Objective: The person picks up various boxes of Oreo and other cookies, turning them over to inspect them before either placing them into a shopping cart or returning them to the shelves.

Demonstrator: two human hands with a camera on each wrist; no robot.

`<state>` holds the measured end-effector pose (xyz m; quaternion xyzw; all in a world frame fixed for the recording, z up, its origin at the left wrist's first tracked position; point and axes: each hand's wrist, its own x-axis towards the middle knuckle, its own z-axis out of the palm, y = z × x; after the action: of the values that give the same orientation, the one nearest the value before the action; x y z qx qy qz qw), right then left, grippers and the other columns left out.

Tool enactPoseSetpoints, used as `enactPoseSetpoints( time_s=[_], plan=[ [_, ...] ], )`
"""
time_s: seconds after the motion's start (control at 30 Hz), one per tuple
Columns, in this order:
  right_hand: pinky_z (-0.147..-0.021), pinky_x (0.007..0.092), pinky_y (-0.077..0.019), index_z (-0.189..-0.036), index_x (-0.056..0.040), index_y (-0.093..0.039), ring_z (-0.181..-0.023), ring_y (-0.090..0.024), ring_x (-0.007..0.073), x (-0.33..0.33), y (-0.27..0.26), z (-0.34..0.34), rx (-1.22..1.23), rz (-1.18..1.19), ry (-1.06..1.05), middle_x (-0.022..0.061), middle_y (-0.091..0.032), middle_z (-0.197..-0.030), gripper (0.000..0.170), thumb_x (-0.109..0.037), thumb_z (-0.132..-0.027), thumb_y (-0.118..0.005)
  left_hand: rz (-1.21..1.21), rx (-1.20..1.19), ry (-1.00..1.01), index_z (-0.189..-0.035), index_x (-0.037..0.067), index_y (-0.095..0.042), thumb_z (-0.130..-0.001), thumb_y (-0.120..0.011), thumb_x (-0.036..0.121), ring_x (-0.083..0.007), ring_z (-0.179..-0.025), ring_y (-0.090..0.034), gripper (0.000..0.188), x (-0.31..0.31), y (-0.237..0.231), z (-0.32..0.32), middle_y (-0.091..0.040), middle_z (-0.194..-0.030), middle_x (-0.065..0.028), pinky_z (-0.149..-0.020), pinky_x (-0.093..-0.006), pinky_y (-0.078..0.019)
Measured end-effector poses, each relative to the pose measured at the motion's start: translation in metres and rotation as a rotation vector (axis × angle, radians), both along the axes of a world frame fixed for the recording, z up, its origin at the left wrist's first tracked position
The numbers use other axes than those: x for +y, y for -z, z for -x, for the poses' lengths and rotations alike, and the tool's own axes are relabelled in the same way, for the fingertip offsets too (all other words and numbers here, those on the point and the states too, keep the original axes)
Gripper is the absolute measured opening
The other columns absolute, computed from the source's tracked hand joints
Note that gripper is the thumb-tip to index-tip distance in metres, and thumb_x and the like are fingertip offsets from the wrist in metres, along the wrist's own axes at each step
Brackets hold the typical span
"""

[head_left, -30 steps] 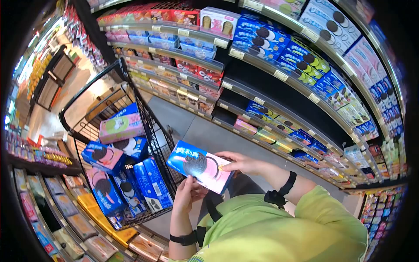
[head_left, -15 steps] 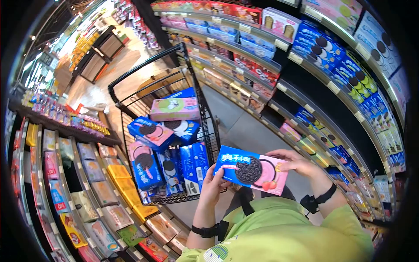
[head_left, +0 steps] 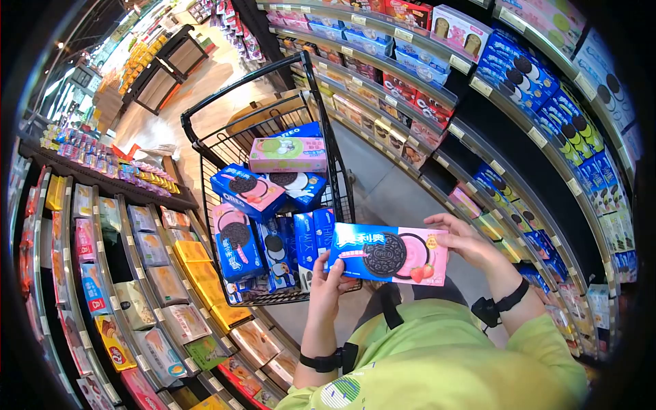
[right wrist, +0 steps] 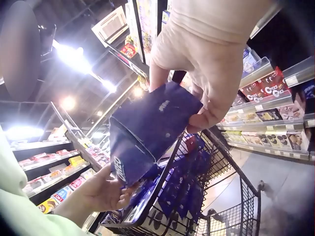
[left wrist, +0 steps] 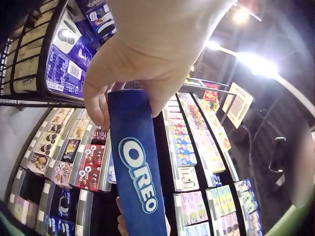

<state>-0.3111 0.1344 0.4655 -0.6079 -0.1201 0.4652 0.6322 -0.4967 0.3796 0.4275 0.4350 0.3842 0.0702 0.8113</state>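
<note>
Shelves (head_left: 540, 174) around — strawberries (head_left: 422, 272) on box (head_left: 387, 254), head-view only.

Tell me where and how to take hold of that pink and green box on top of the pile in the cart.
Come from above and grip the pink and green box around its middle, across the narrow width. It lies long side down over Oreo boxes, top exposed; its right end is near the cart's side, probably a tighter spot.

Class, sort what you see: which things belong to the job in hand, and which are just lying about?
In the job:
- blue-and-pink cardboard Oreo box
- left hand and right hand, gripping it
- black wire cart
- loaded blue cookie boxes

Just about:
- shelved yellow packs
- white-and-pink carton
</note>
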Motion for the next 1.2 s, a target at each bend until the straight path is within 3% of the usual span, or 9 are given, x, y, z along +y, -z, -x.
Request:
enactPoseSetpoints(
  time_s=[0.1, 0.13, 0.17, 0.2, 0.4, 0.57, 0.63, 0.93, 1.2],
  plan=[
    [-0.087, 0.0295, -0.0442, -0.128, -0.0048, -0.045, -0.103, -0.054, 0.0155, 0.005, 0.003, 0.000, -0.036, 0.051, 0.018, 0.0079, -0.056, -0.113, 0.056, -0.037, -0.085, -0.062, 0.020, -0.055, -0.021, -0.135, 0.007, -0.037, -0.093, -0.058, 0.023, -0.0161, -0.077, -0.064, 0.050, 0.001, 0.001, 0.003, -0.062, -0.101, -0.0092, -0.069, -0.0303, -0.0557],
    [-0.082, 0.0277, -0.0448, -0.128, -0.0053, -0.047, -0.099, -0.055, 0.0138, 0.006, 0.009, -0.001, -0.015, 0.044, 0.003, 0.0062, -0.056, -0.110, 0.053, -0.037, -0.087, -0.060, -0.020, 0.000, 0.012, -0.133, 0.012, -0.042, -0.098, -0.049, 0.025, -0.0168, -0.079, -0.067, 0.039, 0.004, 0.009, 0.006, -0.064, -0.104, -0.0086, -0.066, -0.0305, -0.0571],
    [-0.078, 0.0260, -0.0454, -0.127, -0.0058, -0.048, -0.094, -0.055, 0.0121, 0.005, 0.013, -0.001, 0.004, 0.041, -0.006, 0.0045, -0.056, -0.108, 0.050, -0.038, -0.089, -0.058, -0.017, 0.004, -0.007, -0.132, 0.011, -0.043, -0.097, -0.050, 0.026, -0.0169, -0.077, -0.067, 0.039, 0.004, 0.013, 0.008, -0.065, -0.103, -0.0089, -0.064, -0.0296, -0.0566],
    [-0.091, 0.0300, -0.0428, -0.126, -0.0085, -0.048, -0.107, -0.052, 0.0131, 0.004, 0.013, -0.002, 0.124, 0.022, -0.013, 0.0038, -0.054, -0.116, 0.048, -0.036, -0.089, -0.059, -0.024, 0.016, -0.012, -0.131, 0.011, -0.044, -0.097, -0.051, 0.027, -0.0171, -0.077, -0.067, 0.038, 0.004, 0.011, 0.008, -0.065, -0.101, -0.0086, -0.064, -0.0295, -0.0565],
    [-0.077, 0.0264, -0.0482, -0.126, -0.0075, -0.049, -0.095, -0.056, 0.0096, 0.001, 0.028, 0.002, 0.041, 0.091, -0.125, 0.0030, -0.058, -0.110, 0.046, -0.039, -0.093, -0.053, -0.090, 0.093, 0.060, -0.120, 0.007, -0.050, -0.094, -0.057, 0.026, -0.0151, -0.066, -0.066, 0.033, 0.010, 0.008, 0.008, -0.065, -0.088, -0.0066, -0.056, -0.0260, -0.0545],
    [-0.075, 0.0262, -0.0484, -0.124, -0.0078, -0.051, -0.093, -0.057, 0.0097, -0.008, 0.050, 0.004, 0.086, 0.119, -0.082, 0.0030, -0.058, -0.110, 0.042, -0.037, -0.094, -0.051, -0.172, 0.152, 0.112, -0.111, 0.006, -0.052, -0.093, -0.059, 0.028, -0.0103, -0.053, -0.059, 0.029, 0.005, 0.010, 0.003, -0.062, -0.078, -0.0035, -0.049, -0.0225, -0.0496],
    [-0.054, 0.0239, -0.0411, -0.122, -0.0089, -0.053, -0.073, -0.053, 0.0077, -0.010, 0.053, 0.006, 0.055, 0.127, -0.034, 0.0004, -0.058, -0.093, 0.036, -0.031, -0.094, -0.047, -0.187, 0.163, 0.129, -0.109, 0.006, -0.053, -0.093, -0.059, 0.029, -0.0094, -0.051, -0.057, 0.029, 0.001, 0.010, 0.001, -0.061, -0.076, -0.0028, -0.048, -0.0222, -0.0487],
    [-0.053, 0.0251, -0.0427, -0.121, -0.0092, -0.053, -0.072, -0.055, 0.0094, -0.021, 0.077, 0.008, 0.093, 0.223, 0.028, 0.0017, -0.059, -0.088, 0.039, -0.036, -0.095, -0.042, -0.330, 0.267, 0.244, -0.111, 0.002, -0.051, -0.090, -0.062, 0.035, -0.0098, -0.043, -0.053, 0.041, -0.006, 0.012, -0.010, -0.058, -0.074, -0.0033, -0.040, -0.0211, -0.0401],
    [-0.050, 0.0254, -0.0426, -0.120, -0.0081, -0.052, -0.069, -0.055, 0.0097, -0.028, 0.082, 0.010, 0.097, 0.239, 0.042, 0.0018, -0.059, -0.087, 0.040, -0.037, -0.094, -0.041, -0.361, 0.301, 0.273, -0.103, 0.004, -0.054, -0.089, -0.061, 0.038, -0.0095, -0.041, -0.052, 0.037, -0.011, 0.014, -0.017, -0.059, -0.071, -0.0033, -0.038, -0.0205, -0.0392]
  ],
)
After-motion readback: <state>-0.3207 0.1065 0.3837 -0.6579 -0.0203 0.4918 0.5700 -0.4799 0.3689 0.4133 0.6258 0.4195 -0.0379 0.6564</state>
